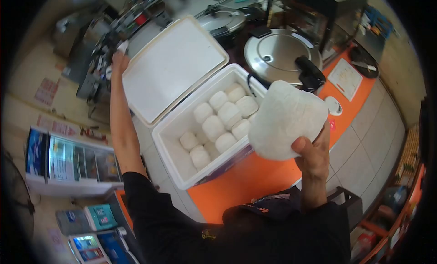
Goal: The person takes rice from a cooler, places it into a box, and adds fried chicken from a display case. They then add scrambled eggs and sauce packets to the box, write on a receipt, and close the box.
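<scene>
My right hand (pixel 314 155) grips a large, flat, pale white bun (pixel 289 120) by its lower right edge, thumb on the near face. It is held up close to me, over the right end of a white cooler box (pixel 170 166). Inside the box lie several similar white buns (pixel 229 114), stacked and crowded toward its right side. The box's lid (pixel 177 68) stands open, tilted back. My left arm stretches far forward past the lid's left side. There my left hand (pixel 119 62) is closed, with something small and white (pixel 123 46) at its fingers, too small to name.
Behind the box sits a round metal cooker (pixel 282 55) with a black handle; another cooker (pixel 221 20) stands farther back. The orange counter (pixel 241 182) holds a white cutting board (pixel 344 79) and a round white lid (pixel 333 105). A glass-door fridge (pixel 75 159) is at left.
</scene>
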A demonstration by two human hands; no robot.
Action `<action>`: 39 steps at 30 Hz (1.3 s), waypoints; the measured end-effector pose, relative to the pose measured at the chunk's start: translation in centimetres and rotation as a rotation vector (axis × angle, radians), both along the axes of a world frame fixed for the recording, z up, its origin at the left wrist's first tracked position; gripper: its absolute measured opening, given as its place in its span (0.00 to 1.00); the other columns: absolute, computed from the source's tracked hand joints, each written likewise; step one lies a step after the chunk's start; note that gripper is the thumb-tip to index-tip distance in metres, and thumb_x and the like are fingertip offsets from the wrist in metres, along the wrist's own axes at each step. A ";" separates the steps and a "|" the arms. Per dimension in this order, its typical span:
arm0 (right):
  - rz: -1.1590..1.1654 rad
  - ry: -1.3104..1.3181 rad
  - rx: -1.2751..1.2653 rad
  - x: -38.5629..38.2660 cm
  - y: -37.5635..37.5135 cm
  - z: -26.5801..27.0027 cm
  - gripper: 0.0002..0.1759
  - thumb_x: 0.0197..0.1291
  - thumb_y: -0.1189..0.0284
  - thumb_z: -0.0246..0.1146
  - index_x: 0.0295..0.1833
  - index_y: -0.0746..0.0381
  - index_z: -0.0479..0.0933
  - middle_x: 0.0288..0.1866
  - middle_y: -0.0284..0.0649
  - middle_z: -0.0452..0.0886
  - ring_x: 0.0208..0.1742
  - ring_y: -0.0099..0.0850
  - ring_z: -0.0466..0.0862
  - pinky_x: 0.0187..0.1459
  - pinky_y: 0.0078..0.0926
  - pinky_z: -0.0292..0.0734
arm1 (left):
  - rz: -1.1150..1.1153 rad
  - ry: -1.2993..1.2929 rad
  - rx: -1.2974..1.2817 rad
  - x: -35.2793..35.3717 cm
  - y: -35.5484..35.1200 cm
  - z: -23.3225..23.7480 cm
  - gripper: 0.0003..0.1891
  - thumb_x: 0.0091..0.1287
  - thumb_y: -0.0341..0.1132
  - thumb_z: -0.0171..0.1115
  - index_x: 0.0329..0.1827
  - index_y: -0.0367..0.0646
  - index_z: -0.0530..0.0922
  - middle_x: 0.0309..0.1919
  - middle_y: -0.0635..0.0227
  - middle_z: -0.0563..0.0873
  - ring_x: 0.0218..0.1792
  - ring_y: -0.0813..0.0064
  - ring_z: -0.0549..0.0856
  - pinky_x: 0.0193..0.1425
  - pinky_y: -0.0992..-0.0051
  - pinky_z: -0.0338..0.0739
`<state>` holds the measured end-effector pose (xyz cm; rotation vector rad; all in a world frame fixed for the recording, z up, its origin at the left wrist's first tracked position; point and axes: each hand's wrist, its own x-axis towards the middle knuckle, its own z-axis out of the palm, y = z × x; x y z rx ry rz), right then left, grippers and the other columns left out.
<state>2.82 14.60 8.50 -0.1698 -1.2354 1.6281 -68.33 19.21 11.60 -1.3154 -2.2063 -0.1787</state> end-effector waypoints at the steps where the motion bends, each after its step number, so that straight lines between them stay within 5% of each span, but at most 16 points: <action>1: -0.017 0.000 -0.023 0.7 -0.2 1.0 0.31 0.62 0.67 0.70 0.65 0.71 0.67 0.55 0.43 0.81 0.55 0.31 0.82 0.57 0.30 0.77 | 0.039 -0.073 -0.084 -3.5 0.4 -1.0 0.22 0.62 0.43 0.51 0.45 0.29 0.77 0.52 0.37 0.79 0.57 0.40 0.76 0.62 0.49 0.70; 3: -0.016 0.005 -0.121 2.0 0.3 1.3 0.31 0.62 0.67 0.69 0.65 0.71 0.68 0.56 0.43 0.81 0.55 0.29 0.82 0.57 0.29 0.77 | 0.021 0.166 -0.398 -10.1 1.7 -4.1 0.23 0.66 0.46 0.47 0.47 0.33 0.78 0.57 0.38 0.77 0.62 0.38 0.72 0.71 0.51 0.62; 4: 0.004 0.011 -0.203 2.5 0.9 0.9 0.31 0.62 0.67 0.69 0.65 0.71 0.68 0.56 0.43 0.81 0.55 0.28 0.82 0.56 0.28 0.77 | 0.177 -0.284 -0.156 -6.0 1.6 -4.1 0.25 0.68 0.48 0.46 0.57 0.37 0.75 0.62 0.40 0.74 0.66 0.40 0.69 0.75 0.53 0.56; 5: 0.030 0.015 -0.288 2.9 1.4 0.4 0.31 0.62 0.66 0.69 0.66 0.71 0.68 0.56 0.43 0.81 0.54 0.27 0.82 0.56 0.27 0.77 | 0.230 -0.363 -0.127 -4.5 1.4 -4.8 0.26 0.68 0.48 0.46 0.59 0.37 0.74 0.63 0.40 0.74 0.66 0.40 0.69 0.75 0.53 0.57; 9: -0.026 -0.101 -0.331 3.7 1.7 -1.5 0.24 0.63 0.66 0.69 0.60 0.69 0.74 0.50 0.42 0.84 0.48 0.25 0.84 0.50 0.24 0.80 | 0.125 -0.221 -0.258 -2.3 -0.6 -6.1 0.31 0.66 0.50 0.47 0.66 0.36 0.69 0.65 0.40 0.72 0.69 0.42 0.68 0.75 0.56 0.57; 13: -0.126 -0.175 0.204 6.0 -2.0 2.2 0.20 0.59 0.71 0.69 0.53 0.71 0.77 0.46 0.49 0.85 0.46 0.35 0.86 0.49 0.30 0.82 | 0.082 -0.257 -0.274 -1.7 -3.2 -7.1 0.37 0.65 0.52 0.48 0.72 0.36 0.63 0.68 0.41 0.71 0.71 0.45 0.67 0.75 0.59 0.58; 17: 0.061 0.016 0.483 5.9 -3.3 4.3 0.10 0.59 0.81 0.66 0.46 0.73 0.79 0.44 0.62 0.84 0.48 0.49 0.87 0.50 0.40 0.86 | 0.060 -0.494 -0.147 -7.5 -4.4 -7.6 0.33 0.61 0.49 0.49 0.65 0.33 0.69 0.63 0.39 0.74 0.68 0.42 0.69 0.71 0.57 0.62; 19: 0.116 0.010 0.550 5.8 -3.2 3.9 0.13 0.62 0.80 0.63 0.51 0.70 0.74 0.49 0.63 0.82 0.50 0.55 0.85 0.50 0.46 0.85 | 0.066 -0.361 -0.096 -10.7 -5.3 -7.7 0.33 0.58 0.46 0.50 0.63 0.30 0.68 0.60 0.38 0.76 0.65 0.43 0.72 0.69 0.58 0.64; 23: 0.208 -0.010 0.582 5.4 -4.0 3.2 0.18 0.66 0.79 0.59 0.60 0.66 0.67 0.55 0.63 0.80 0.54 0.61 0.82 0.50 0.56 0.84 | 0.039 -0.707 0.046 -2.0 -6.6 -2.9 0.37 0.56 0.45 0.51 0.64 0.23 0.65 0.61 0.36 0.73 0.65 0.51 0.71 0.69 0.60 0.61; 33: 0.247 -0.098 0.606 3.9 -3.0 3.3 0.19 0.68 0.69 0.62 0.58 0.63 0.66 0.49 0.59 0.84 0.49 0.55 0.86 0.44 0.53 0.86 | 0.038 -0.668 0.104 2.6 -6.8 -2.0 0.38 0.57 0.50 0.54 0.65 0.27 0.68 0.61 0.49 0.75 0.65 0.58 0.70 0.68 0.66 0.61; 39: 0.105 -0.123 0.417 1.6 -4.4 3.1 0.15 0.70 0.64 0.60 0.52 0.64 0.70 0.42 0.56 0.86 0.42 0.49 0.89 0.41 0.51 0.87 | -0.027 -0.707 0.105 6.0 -5.8 -2.3 0.40 0.55 0.46 0.53 0.67 0.23 0.64 0.65 0.43 0.73 0.68 0.51 0.70 0.70 0.65 0.61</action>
